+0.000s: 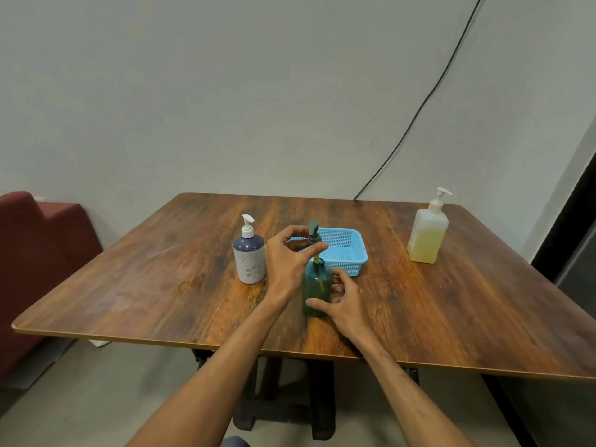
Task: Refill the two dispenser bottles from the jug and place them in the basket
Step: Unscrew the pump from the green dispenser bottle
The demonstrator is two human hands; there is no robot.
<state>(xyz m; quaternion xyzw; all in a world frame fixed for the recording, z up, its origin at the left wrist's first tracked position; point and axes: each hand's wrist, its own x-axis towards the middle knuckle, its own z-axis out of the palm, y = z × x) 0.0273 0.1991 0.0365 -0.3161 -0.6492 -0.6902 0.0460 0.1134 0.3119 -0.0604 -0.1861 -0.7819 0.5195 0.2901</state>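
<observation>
A dark teal dispenser bottle (316,287) stands on the wooden table (451,311) near its front middle. My right hand (342,301) wraps the bottle's lower body. My left hand (290,256) grips the bottle's grey pump head (313,232), which is lifted above the neck with its yellowish tube showing. A second dispenser bottle (249,256), white with a dark blue top and flower print, stands just to the left. The blue plastic basket (346,250) sits right behind the teal bottle. The jug (427,232), a translucent pump bottle of yellow liquid, stands at the far right.
A black cable (419,111) runs down the wall to the table's back edge. A dark red seat (38,253) stands left of the table. A dark door frame (574,214) borders the right side.
</observation>
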